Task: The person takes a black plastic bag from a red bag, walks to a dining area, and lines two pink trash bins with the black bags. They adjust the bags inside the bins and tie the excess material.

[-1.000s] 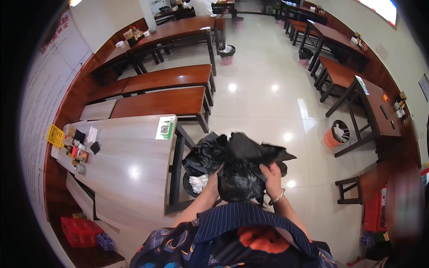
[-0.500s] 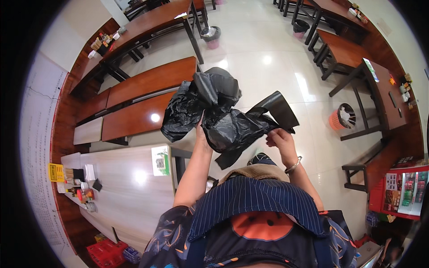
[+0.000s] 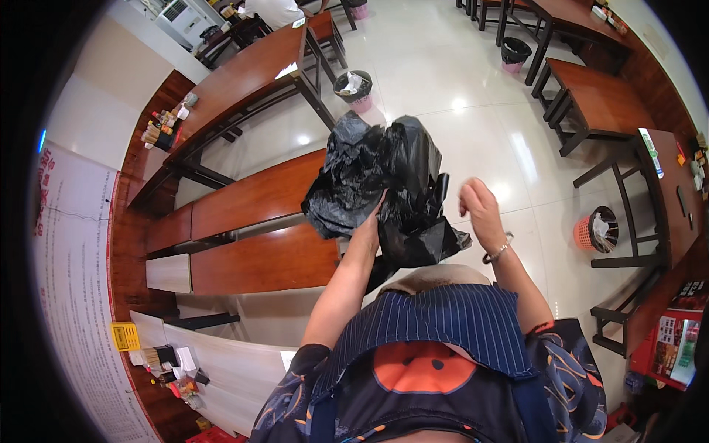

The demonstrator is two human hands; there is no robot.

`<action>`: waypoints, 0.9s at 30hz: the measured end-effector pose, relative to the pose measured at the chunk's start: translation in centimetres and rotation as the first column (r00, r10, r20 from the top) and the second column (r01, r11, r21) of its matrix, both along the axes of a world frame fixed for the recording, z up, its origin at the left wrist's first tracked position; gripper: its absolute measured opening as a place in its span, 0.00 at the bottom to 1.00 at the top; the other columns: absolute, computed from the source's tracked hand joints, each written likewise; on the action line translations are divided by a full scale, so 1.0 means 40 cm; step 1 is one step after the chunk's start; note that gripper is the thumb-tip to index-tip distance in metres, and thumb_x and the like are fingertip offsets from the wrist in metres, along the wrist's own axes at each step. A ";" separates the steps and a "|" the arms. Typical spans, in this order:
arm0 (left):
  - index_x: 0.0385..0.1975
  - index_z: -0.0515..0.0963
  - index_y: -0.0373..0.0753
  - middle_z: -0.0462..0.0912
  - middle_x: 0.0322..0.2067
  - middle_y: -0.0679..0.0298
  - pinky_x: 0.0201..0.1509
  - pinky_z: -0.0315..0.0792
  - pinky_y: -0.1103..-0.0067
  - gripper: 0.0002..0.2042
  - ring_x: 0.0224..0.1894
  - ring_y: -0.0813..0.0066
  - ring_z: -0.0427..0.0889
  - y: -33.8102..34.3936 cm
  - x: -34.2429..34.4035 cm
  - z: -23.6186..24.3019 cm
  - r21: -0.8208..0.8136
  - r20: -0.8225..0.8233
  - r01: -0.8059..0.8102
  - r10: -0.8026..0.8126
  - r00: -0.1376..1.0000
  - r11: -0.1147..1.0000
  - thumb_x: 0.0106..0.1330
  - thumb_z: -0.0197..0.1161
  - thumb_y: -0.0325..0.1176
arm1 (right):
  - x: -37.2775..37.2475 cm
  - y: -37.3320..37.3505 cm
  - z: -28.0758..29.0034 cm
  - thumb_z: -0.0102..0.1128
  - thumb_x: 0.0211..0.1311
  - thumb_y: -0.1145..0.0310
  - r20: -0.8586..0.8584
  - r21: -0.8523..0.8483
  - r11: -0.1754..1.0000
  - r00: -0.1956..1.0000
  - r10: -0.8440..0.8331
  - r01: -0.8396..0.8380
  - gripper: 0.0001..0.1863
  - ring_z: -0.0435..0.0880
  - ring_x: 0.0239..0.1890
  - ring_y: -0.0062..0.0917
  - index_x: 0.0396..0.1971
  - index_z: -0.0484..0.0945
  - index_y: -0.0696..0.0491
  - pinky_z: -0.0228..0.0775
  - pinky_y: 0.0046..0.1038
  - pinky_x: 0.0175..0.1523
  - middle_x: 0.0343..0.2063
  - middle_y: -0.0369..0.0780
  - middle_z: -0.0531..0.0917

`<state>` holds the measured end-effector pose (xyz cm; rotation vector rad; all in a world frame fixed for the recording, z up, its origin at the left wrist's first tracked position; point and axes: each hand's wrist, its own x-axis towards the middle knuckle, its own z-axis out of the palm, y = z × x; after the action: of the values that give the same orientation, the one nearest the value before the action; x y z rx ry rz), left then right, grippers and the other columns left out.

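A bunch of crumpled black plastic bags (image 3: 399,177) fills the middle of the head view. My left hand (image 3: 367,229) grips it from below, its fingers mostly hidden in the plastic. Just right of the bags, my right hand (image 3: 476,203) is raised apart from them, fingers curled, with nothing visible in them. A bracelet (image 3: 498,251) is on that wrist. Below the bags are my striped apron (image 3: 413,317) and the floor (image 3: 517,266) beside it.
Wooden benches (image 3: 258,255) and long tables (image 3: 236,88) line the left, a pale table (image 3: 229,376) at lower left. Bins (image 3: 353,92) (image 3: 515,55) (image 3: 594,232) stand along the aisle. More tables (image 3: 668,207) and a red fridge (image 3: 668,347) are right. A person in white (image 3: 269,11) is far back.
My right hand has let go of the bags and lifted away from them. My left hand has shifted rightward with the bundle, which has drawn together. The view has turned slightly.
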<state>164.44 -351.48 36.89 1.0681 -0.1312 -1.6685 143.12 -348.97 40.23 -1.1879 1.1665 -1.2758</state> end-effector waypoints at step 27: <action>0.46 0.70 0.37 0.75 0.42 0.61 0.50 0.68 0.73 0.18 0.43 0.66 0.75 -0.763 -0.105 -0.213 0.307 -0.119 0.932 -0.979 -0.163 -0.193 0.62 0.50 0.42 | 0.510 -0.435 -0.246 0.55 0.49 0.69 -0.293 0.308 0.189 0.282 -0.914 0.932 0.21 0.76 0.36 0.43 0.43 0.61 0.54 0.67 0.35 0.40 0.35 0.48 0.76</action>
<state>160.23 -382.00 28.39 1.4383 -1.2078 -3.1497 163.52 -366.38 30.38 0.0205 2.2527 -1.6815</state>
